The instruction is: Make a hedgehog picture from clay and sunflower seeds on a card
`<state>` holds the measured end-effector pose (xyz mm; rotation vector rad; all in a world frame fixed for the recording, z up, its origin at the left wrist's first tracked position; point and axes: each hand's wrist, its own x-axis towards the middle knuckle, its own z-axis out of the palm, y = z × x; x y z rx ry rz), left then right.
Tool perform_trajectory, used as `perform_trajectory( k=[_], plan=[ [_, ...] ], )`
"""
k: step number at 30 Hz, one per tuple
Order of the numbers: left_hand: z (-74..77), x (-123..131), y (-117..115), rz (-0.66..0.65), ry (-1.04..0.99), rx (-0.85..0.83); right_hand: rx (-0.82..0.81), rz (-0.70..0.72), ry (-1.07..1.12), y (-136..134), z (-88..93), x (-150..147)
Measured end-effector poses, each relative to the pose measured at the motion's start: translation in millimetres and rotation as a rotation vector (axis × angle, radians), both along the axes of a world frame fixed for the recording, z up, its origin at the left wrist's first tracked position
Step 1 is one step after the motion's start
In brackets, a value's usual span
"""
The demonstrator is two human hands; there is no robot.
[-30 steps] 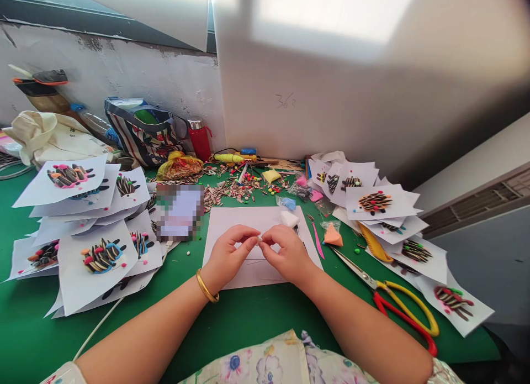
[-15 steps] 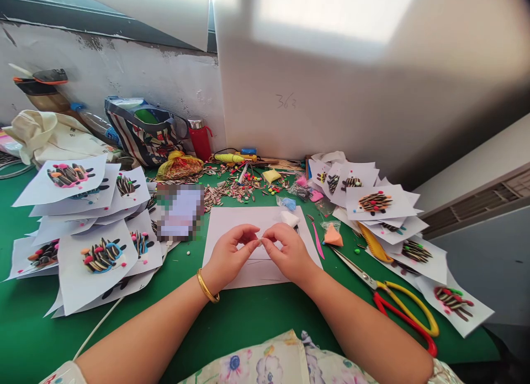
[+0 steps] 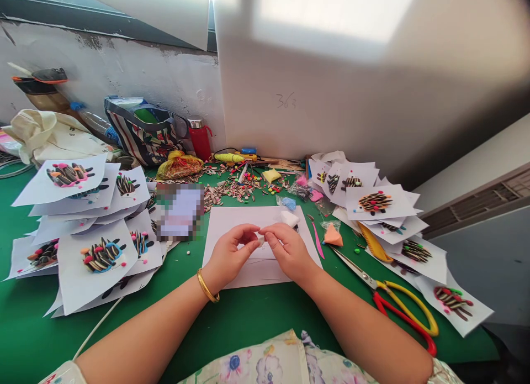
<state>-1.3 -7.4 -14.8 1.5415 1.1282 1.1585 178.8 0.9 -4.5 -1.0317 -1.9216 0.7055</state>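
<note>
My left hand (image 3: 234, 254) and my right hand (image 3: 287, 251) meet fingertip to fingertip over the white paper sheets (image 3: 226, 221). Between their pinched fingers shows a tiny white piece (image 3: 260, 238), apparently modelling clay, partly hidden by the fingertips. Just behind my right hand lies a lump of white clay (image 3: 289, 218) on the paper, with a blue clay packet (image 3: 289, 204) farther back. A pink tool (image 3: 317, 238) rests right of the paper, beside a bag of orange clay (image 3: 333, 235).
Stacks of cards with hedgehog-like seed pictures stand left (image 3: 97, 251) and right (image 3: 375, 203). Large scissors (image 3: 385, 290) lie open at right. Sunflower seeds (image 3: 232, 190) are heaped behind the paper, near a red flask (image 3: 200, 140). A white cable (image 3: 99, 326) crosses the left side.
My right fingers have shifted slightly, the index finger now reaching over toward my left fingertips. More of the white piece shows between them. The things on the table have stayed put.
</note>
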Motion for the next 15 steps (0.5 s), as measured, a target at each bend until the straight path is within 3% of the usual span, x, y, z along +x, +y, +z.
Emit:
perform_trajectory(
  k=[6, 15],
  plan=[
    [0.6, -1.0, 3.3, 0.043, -0.098, -0.066, -0.13, -0.039, 0.006, 0.4, -1.0, -1.0],
    [2.7, -2.7, 4.2, 0.006, -0.008, -0.098, -0.194, -0.043, 0.011, 3.1, -3.4, -1.9]
  ],
)
